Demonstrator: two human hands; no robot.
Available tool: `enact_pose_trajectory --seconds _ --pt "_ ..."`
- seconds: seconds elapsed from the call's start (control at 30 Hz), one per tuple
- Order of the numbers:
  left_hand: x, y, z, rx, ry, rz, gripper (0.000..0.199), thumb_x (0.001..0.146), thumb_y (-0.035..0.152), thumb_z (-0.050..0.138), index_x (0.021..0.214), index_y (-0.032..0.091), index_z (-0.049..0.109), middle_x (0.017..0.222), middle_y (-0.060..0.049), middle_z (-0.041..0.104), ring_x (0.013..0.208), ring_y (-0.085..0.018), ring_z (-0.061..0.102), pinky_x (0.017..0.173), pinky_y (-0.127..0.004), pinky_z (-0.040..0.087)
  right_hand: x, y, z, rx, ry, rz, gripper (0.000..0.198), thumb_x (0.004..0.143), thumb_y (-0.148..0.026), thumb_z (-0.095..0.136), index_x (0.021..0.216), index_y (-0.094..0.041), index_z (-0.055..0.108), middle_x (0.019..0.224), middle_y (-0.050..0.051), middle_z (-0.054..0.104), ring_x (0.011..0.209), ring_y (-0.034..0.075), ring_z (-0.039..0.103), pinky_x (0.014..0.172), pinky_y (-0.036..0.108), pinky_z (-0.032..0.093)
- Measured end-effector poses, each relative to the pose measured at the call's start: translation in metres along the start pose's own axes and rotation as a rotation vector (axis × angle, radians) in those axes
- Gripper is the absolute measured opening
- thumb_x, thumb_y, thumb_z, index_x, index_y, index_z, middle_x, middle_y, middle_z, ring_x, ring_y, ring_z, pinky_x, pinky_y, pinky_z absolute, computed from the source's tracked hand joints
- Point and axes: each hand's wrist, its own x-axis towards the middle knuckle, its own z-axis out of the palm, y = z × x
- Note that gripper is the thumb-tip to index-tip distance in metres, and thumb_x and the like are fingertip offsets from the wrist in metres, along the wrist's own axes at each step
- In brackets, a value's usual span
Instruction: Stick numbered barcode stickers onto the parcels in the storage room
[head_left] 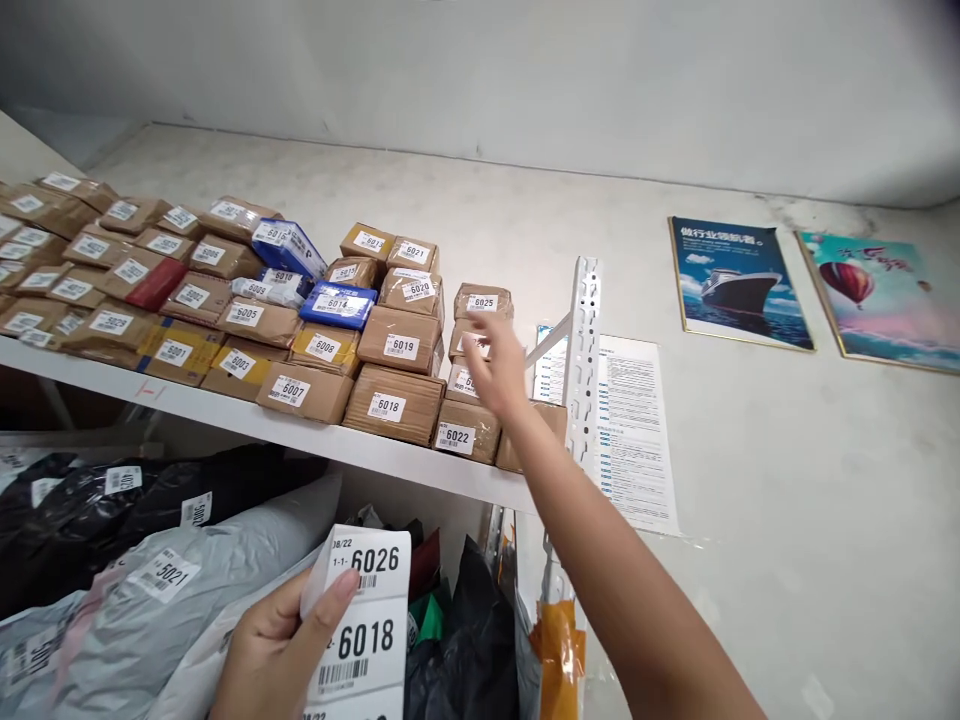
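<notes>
Label strip point(365, 620) in left hand point(274, 650); shelf point(247, 420) holds numbered boxes point(395, 404).

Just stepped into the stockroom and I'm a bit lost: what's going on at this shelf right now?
A person stands at a white shelf packed with numbered brown parcels. Their left hand holds a strip of labels, the top ones reading 6026 and 6018. Their right hand reaches up to the stack at the row's right end, beside the parcel marked 6025 and above 6022. Grey and black mail bags lie underneath the shelf.
</notes>
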Motion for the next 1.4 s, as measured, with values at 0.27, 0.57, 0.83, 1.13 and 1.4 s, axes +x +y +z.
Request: enact_pose_trajectory --seconds 0.27,0.57,0.83,1.13,1.4 --pt "0.000 -0.010 0.021 0.003 -0.084 0.069 0.047 0.044 0.058 0.081 0.054 0.017 0.061 0.042 0.002 0.058 0.035 -0.007 0.048 0.036 -0.014 0.038 0.015 0.021 0.032 -0.431 -0.359 0.136 0.069 0.092 -0.054 0.030 0.140 -0.005 0.031 0.150 0.017 0.029 0.139 0.032 0.020 0.113 0.056 0.009" --pt "0.004 0.003 0.005 0.025 0.018 0.122 0.048 0.045 0.060 0.080 0.060 0.018 0.061 0.043 0.001 0.059 0.038 -0.012 0.053 0.037 -0.017 0.042 0.037 0.027 0.024 -0.256 -0.080 0.284 0.053 0.091 -0.044 0.041 0.125 -0.005 0.051 0.135 0.021 0.050 0.134 0.035 0.028 0.111 0.057 0.014" --pt "0.034 -0.011 0.007 0.168 -0.170 0.256 0.045 0.066 0.062 0.066 0.069 0.017 0.060 0.049 0.003 0.054 0.044 -0.009 0.046 0.041 -0.016 0.037 -0.107 -0.089 -0.042 0.985 -0.561 0.502 0.023 0.082 -0.041 0.059 0.100 -0.030 0.067 0.096 0.002 0.068 0.087 0.023 0.064 0.067 0.035 0.054" --pt "0.047 -0.053 0.017 0.447 -0.187 0.294 0.042 0.071 0.060 0.062 0.070 0.018 0.056 0.056 0.003 0.050 0.051 -0.011 0.043 0.045 -0.018 0.035 -0.188 -0.086 -0.044 0.974 -0.338 1.033 0.011 0.062 -0.035 0.074 0.071 -0.031 0.070 0.061 -0.003 0.063 0.055 0.020 0.054 0.054 0.036 0.043" --pt "0.045 -0.060 0.027 0.323 -0.162 0.112 0.051 0.050 0.061 0.075 0.067 0.019 0.054 0.053 0.005 0.050 0.048 -0.010 0.044 0.043 -0.017 0.037 -0.191 -0.095 -0.052 0.691 -0.198 0.803 0.007 0.067 -0.029 0.070 0.064 -0.033 0.065 0.065 -0.003 0.058 0.061 0.020 0.055 0.053 0.034 0.042"
